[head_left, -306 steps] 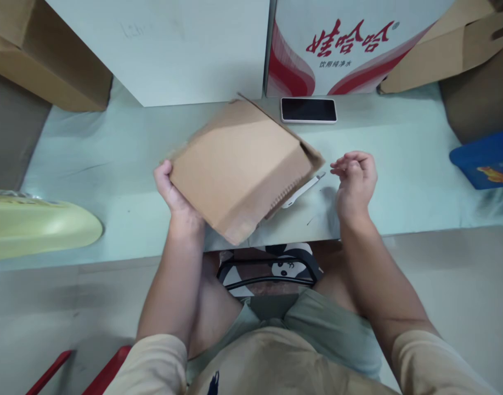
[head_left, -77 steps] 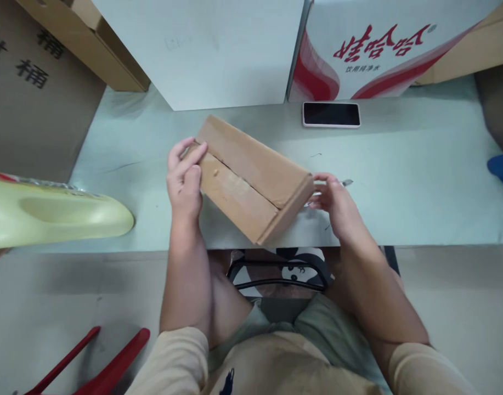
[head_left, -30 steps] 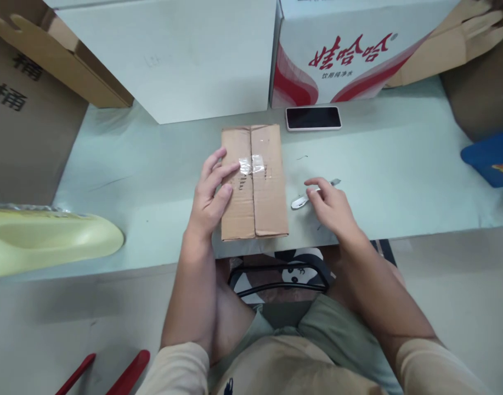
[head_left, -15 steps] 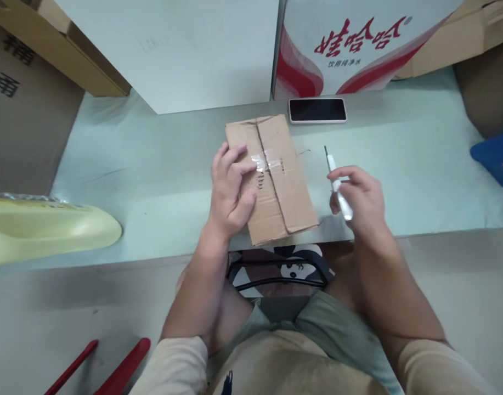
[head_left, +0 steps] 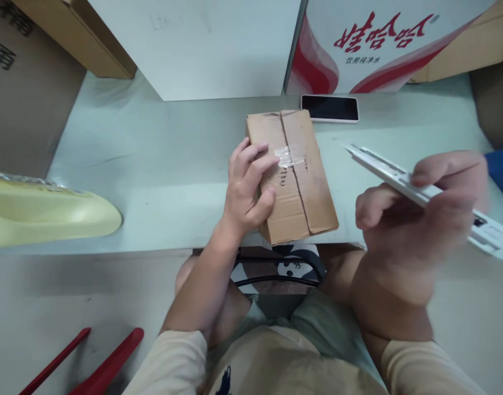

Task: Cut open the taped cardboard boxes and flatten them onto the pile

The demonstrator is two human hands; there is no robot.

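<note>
A small brown cardboard box (head_left: 312,189) sits near the table's front edge, its top seam crossed by a short strip of clear tape (head_left: 284,157). My left hand (head_left: 249,189) grips its left side, with the fingers spread over the top face and the thumb on the same face. Off to the right, my right hand (head_left: 424,214) is raised above the table and closed around a slim white utility knife (head_left: 399,178). The knife's narrow end points up and left toward the box, and the fingers hide part of its body.
Behind the box lies a phone (head_left: 330,108), partly covered by its corner. A large white carton (head_left: 218,49) and a red-and-white carton (head_left: 358,71) stand at the back. A pale yellow plastic object (head_left: 57,214) is at the left, a blue one (head_left: 502,170) at the right.
My right hand has lifted the utility knife upward and to the right, nearer the camera. The box now shows more of its left side under my left hand. The view has shifted slightly.
</note>
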